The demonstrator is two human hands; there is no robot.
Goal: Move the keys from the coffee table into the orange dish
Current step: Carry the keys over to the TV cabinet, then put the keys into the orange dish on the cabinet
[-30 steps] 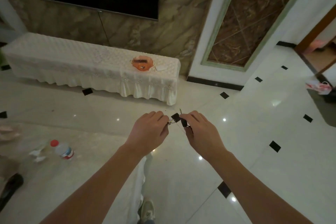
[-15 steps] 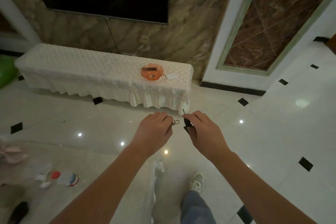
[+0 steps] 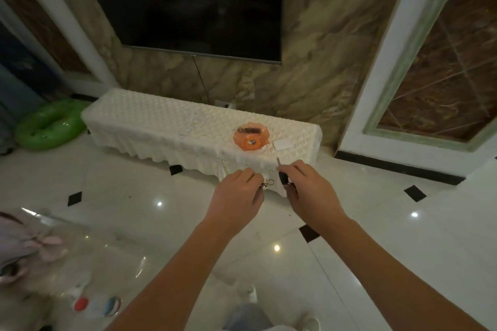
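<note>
My right hand (image 3: 309, 193) grips a black key fob (image 3: 283, 179) with a metal key blade sticking up. My left hand (image 3: 236, 196) pinches a small metal clasp (image 3: 267, 183) of the same set of keys; the link between the two pieces is hidden by my fingers. Both hands are held out in front of me above the floor, close together. The orange dish (image 3: 251, 136) sits on the right part of a low cabinet under a white cloth (image 3: 172, 123), just beyond my hands. Some dark objects lie in the dish.
A white card (image 3: 283, 144) lies right of the dish. A dark TV (image 3: 188, 2) hangs on the marble wall above. A green inflatable ring (image 3: 51, 127) lies at the left. Plastic wrap and a bottle (image 3: 99, 305) are on the glossy tiled floor near me.
The cabinet and dish have come nearer and now sit just beyond my hands. My hands have drawn slightly apart, still holding the key fob and the clasp.
</note>
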